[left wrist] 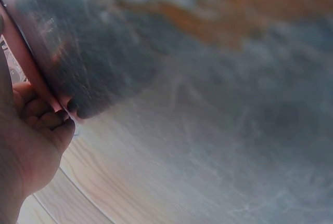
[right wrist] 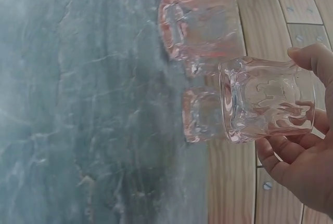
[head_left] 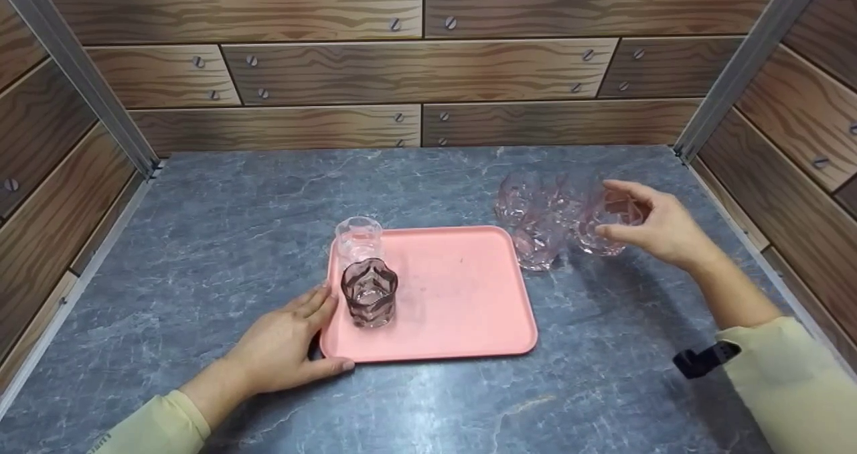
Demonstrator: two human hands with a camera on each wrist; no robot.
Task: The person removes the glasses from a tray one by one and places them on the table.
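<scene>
A clear pinkish glass (right wrist: 265,99) is in my right hand (head_left: 659,230), the thumb on one side and the fingers on the other; it appears raised off the table in the right wrist view. My left hand (head_left: 284,343) rests against the near-left corner of a pink tray (head_left: 462,293), its fingers along the left rim and its thumb by the front edge. On the tray's left side stand a smoky purple glass (head_left: 370,296) with a wavy rim and, behind it, a clear glass (head_left: 359,240).
Several more pinkish glasses (head_left: 535,240) stand close together by the tray's right rear corner, partly overlapping in view. The grey marbled table (head_left: 428,186) is bounded by wood-patterned walls (head_left: 422,72) at the back and sides.
</scene>
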